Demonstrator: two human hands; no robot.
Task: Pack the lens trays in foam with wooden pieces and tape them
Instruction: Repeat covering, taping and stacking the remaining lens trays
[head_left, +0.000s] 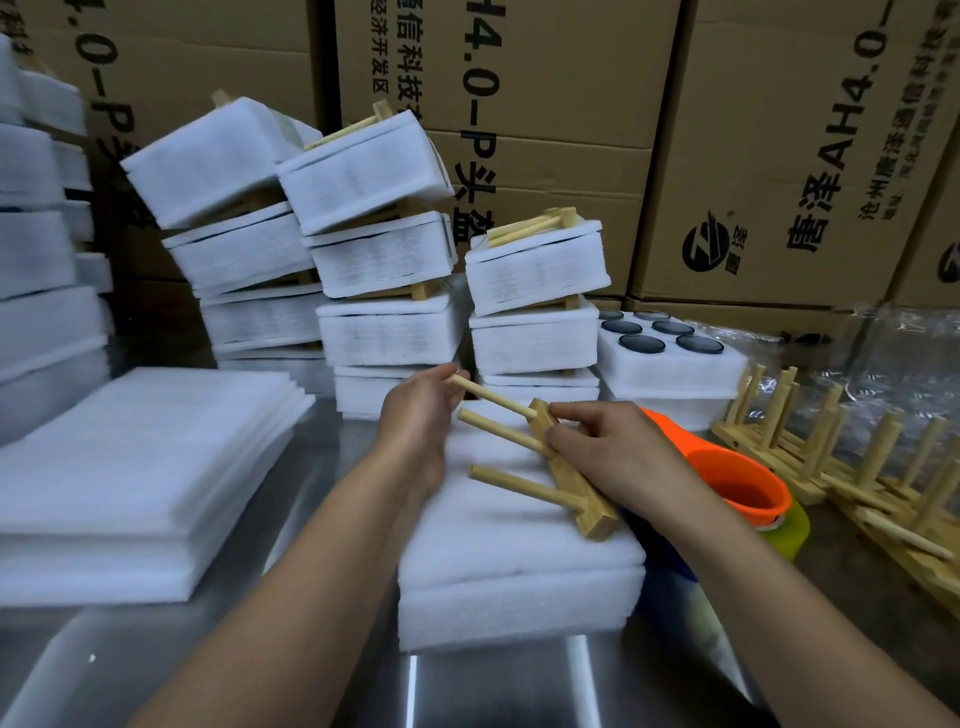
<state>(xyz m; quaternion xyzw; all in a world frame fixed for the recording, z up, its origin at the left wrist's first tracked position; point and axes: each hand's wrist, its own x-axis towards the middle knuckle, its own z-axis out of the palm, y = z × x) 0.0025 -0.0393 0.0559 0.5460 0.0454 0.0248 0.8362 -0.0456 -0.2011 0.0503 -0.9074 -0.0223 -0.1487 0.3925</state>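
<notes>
Near edge: bare steel table (337, 675), reflective, running left to right.
Centre, near: foam stack (519, 571) of white slabs lying flat on the table. A wooden piece (571, 483), a base bar with three pegs pointing left, rests tilted on its top.
Left hand (415, 421): fingertips pinch the tip of the farthest peg.
Right hand (618, 457): fingers curled round the base bar, gripping it.
Just right of the stack: orange roll (743, 483), touching green and blue items below it; what these are cannot be told.
Left: foam sheets (130, 467) piled flat.
Right: wooden racks (831, 457) lying together, pegs up.
Farther: lens tray (670, 364), white foam holding dark round lenses, uncovered. Left of it, packed foam bundles (384, 327) stacked in leaning columns.
Far right: clear plastic film (909, 353).
Back: cardboard boxes (779, 156) with black print, forming a wall.
</notes>
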